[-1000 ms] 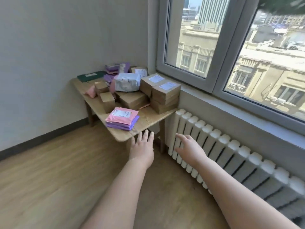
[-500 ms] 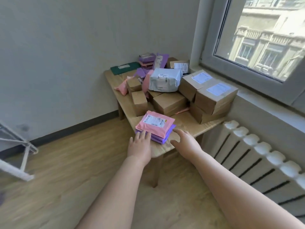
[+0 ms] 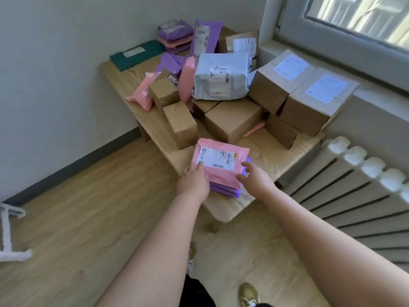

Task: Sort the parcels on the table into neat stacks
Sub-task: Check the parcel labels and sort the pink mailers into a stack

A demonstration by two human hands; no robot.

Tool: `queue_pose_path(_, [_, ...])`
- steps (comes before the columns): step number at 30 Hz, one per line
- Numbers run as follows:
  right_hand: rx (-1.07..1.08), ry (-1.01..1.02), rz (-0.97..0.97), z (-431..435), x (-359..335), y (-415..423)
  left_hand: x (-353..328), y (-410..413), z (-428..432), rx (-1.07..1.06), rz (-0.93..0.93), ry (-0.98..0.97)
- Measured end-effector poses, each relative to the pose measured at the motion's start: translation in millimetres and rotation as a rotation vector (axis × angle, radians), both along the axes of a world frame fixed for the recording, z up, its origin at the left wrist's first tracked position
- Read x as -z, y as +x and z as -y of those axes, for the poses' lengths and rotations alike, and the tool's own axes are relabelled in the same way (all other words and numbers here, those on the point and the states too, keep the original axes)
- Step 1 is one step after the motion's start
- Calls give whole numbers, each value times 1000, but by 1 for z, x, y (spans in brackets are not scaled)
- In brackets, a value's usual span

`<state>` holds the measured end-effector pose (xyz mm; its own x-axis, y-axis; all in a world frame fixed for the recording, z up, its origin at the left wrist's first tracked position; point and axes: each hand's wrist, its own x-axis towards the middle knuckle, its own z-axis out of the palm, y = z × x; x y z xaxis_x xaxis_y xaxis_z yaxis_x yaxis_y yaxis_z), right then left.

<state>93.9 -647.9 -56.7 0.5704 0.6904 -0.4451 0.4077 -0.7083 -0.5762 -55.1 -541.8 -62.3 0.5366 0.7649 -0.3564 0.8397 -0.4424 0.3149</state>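
Note:
A low wooden table (image 3: 263, 147) in the room's corner carries a jumble of parcels. At its near end a pink mailer bag (image 3: 221, 165) with a white label lies on top of purple mailers (image 3: 223, 189). My left hand (image 3: 193, 181) rests with straight fingers on the pink bag's near left corner. My right hand (image 3: 254, 178) hovers by the stack's right edge, fingers loosely bent, holding nothing. Behind stand several brown boxes (image 3: 234, 120), a grey-white poly bag (image 3: 221, 78), more pink bags (image 3: 141, 91), a purple-and-pink stack (image 3: 174, 34) and a flat green parcel (image 3: 137, 55).
A white radiator (image 3: 354, 185) runs along the wall right of the table under a window sill (image 3: 376, 85). Two labelled brown boxes (image 3: 314, 103) sit stacked at the table's right edge. A white frame (image 3: 8, 231) stands on the wood floor at far left. My shoes (image 3: 247, 293) show below.
I have stepped closer and looked down. Both hands moved forward to the near stack; the left now lies on the pink bag, and the right has come alongside its right edge.

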Motion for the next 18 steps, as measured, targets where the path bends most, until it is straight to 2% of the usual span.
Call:
queue_pose_path(5, [301, 22, -182, -28, 9, -12, 15, 7, -55, 94, -15, -59])
queue_pose_path(8, [473, 24, -217, -42, 14, -19, 22, 13, -86, 103, -31, -137])
queue_pose_path(14, [570, 0, -264, -47, 18, -26, 19, 20, -102, 27, 5, -307])
queue_pose_path(18, [576, 31, -250, -50, 15, -24, 16, 19, -111, -170, 127, -388])
